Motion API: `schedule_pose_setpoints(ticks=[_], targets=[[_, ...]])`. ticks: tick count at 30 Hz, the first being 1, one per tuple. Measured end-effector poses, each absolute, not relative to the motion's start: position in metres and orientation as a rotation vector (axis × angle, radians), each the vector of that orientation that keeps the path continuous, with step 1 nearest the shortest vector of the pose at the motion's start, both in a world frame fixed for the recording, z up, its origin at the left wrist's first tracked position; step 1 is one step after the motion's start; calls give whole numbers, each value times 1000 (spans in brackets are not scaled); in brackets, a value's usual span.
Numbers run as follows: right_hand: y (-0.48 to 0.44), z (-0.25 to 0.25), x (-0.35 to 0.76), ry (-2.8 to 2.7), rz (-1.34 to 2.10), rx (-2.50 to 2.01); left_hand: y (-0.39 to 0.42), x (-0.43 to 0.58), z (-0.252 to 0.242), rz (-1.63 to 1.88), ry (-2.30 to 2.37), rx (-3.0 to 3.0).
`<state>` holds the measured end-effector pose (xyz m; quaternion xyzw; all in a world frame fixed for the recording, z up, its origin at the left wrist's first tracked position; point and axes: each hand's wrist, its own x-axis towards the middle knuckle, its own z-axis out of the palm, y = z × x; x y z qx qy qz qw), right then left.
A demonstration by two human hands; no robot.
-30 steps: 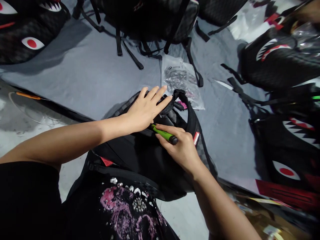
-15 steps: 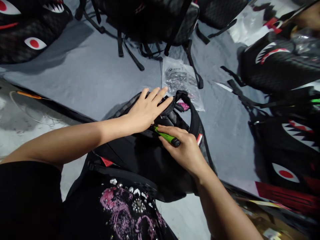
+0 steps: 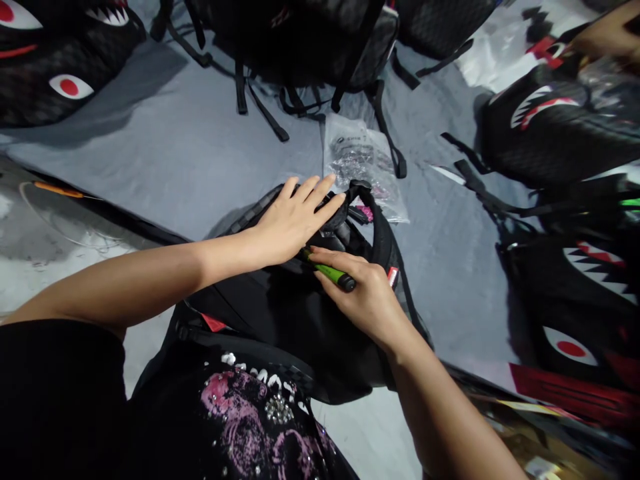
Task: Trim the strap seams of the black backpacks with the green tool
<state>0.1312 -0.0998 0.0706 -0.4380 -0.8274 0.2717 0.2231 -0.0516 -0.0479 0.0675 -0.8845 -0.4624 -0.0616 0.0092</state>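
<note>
A black backpack [image 3: 300, 320] lies across the table's near edge and my lap, its strap side by my hands. My left hand [image 3: 293, 217] rests flat on the upper part of it, fingers spread, holding nothing. Close beside it, my right hand [image 3: 363, 283] is closed around a green stick-like tool with a black end [image 3: 333, 274]. The tool's far tip points under the heel of my left hand and is hidden, so its kind cannot be told. A red-and-white tag [image 3: 393, 276] sits on the bag's side, right of my right hand.
A clear plastic bag [image 3: 363, 160] lies just beyond the backpack on the grey table cover [image 3: 200, 133]. More black backpacks stand at the back [image 3: 300, 47], left [image 3: 45, 73] and right [image 3: 560, 127], loose straps trailing. Part of another person's arm [image 3: 607, 37] shows at top right.
My right hand and the green tool have shifted slightly left, closer to my left hand. The backpack's right side has moved a little left too. My left hand stays in place.
</note>
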Motion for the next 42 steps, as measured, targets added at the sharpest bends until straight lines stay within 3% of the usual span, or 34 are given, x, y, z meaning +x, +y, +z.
schedule_pose_setpoints(ticks=[21,42], targets=[[-88,80,135,-2552,678,-1099,-47,-53,64,-237,-1445,-2764],[-93,79,130,-2476,673,-1188,-48,-55,65,-248,-1444,-2750]])
